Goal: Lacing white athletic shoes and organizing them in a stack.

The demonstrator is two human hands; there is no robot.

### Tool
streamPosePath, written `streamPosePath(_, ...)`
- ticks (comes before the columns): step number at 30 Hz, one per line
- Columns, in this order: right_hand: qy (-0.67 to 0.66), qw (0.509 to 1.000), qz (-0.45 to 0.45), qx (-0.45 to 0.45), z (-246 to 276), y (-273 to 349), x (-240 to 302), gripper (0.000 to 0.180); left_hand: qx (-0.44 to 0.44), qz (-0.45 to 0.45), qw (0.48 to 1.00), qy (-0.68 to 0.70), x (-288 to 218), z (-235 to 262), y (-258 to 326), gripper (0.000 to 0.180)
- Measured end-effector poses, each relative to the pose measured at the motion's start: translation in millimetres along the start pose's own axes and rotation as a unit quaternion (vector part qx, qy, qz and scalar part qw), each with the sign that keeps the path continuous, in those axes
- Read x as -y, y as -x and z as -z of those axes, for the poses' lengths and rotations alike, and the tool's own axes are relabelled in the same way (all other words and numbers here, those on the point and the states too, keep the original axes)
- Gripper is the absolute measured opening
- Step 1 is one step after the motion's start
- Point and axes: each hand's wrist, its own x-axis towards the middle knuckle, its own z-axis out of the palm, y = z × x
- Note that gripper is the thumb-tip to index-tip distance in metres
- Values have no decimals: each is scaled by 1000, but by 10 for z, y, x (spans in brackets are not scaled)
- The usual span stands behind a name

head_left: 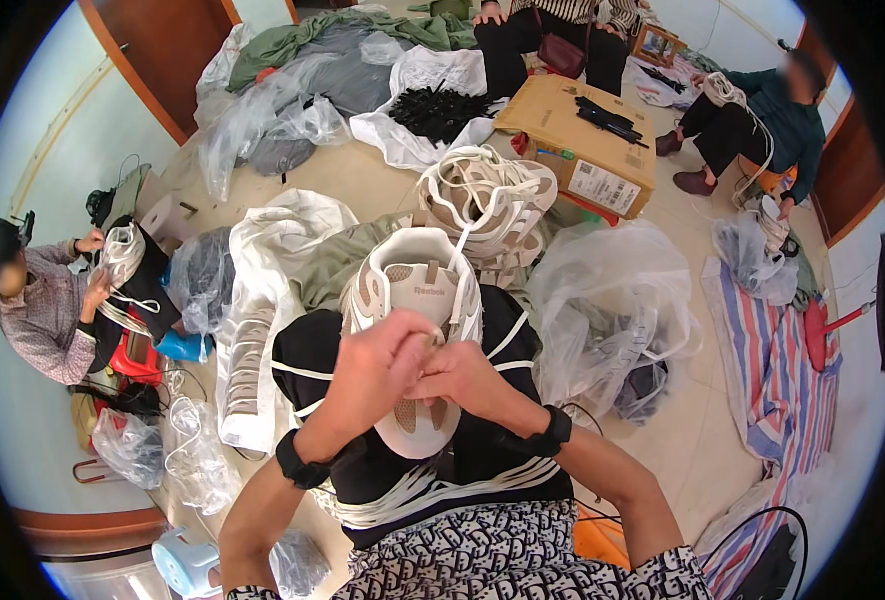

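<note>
A white and beige shoe upper (417,275) rests on my lap, toe pointing away from me. My left hand (374,372) and my right hand (460,375) meet over its middle, fingers pinched on a white lace (499,345) that runs off to the right. More white laces (432,490) lie across the black cloth on my knees. Both wrists wear black bands.
A pile of the same shoe uppers (487,200) lies just beyond. Clear plastic bags (612,300) sit at right, a cardboard box (582,140) behind them. Persons sit at left (47,310), far right (762,120) and top (552,40). A striped sheet (777,370) covers the floor.
</note>
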Motion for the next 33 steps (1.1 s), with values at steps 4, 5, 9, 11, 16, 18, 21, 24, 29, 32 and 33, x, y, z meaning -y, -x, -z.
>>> streamPosePath(4, -36, 998, 40, -11, 289, 102, 48, 11, -130, 115, 983, -63, 248, 265, 7, 8)
streamPosePath(5, -128, 991, -5, -40, 414, 128, 43, 14, -152, 149, 974, -80, 344, 361, 37, 8)
streamPosePath(9, -349, 924, 46, -150, 1109, 253, -240, 16, -276, 253, 921, -110, 1192, 1120, 565, 10)
streamPosePath(11, -486, 850, 26, -200, 1698, 355, -428, 16, -330, 306, 890, -75, 1577, 1634, 1024, 12)
streamPosePath(16, -406, 850, 207, -264, 3698, 1148, -515, 15, -396, 384, 821, -150, 2227, 2995, 1960, 21)
streamPosePath(18, -331, 845, 234, -347, 4455, 1590, -418, 14, -417, 407, 790, -192, 2405, 3443, 2143, 24)
streamPosePath(21, -224, 832, 271, -429, 5241, 2082, -72, 15, -437, 436, 763, -193, 2751, 4323, 2946, 20)
streamPosePath(24, -178, 793, 206, -545, 5407, 1809, -5, 16, -290, 380, 715, -510, 2195, 5140, 3432, 16)
streamPosePath(29, 771, 525, 101, -346, 4246, 1226, 144, 32, -239, 246, 720, -603, 1620, 2899, 1015, 32)
streamPosePath(32, 321, 901, 104, -272, 2526, 403, 448, 34, -148, 73, 919, -357, 701, 1593, 355, 35)
streamPosePath(33, 283, 932, 81, -210, 1988, 269, 525, 30, -99, 35, 953, -284, 480, 1189, 284, 33)
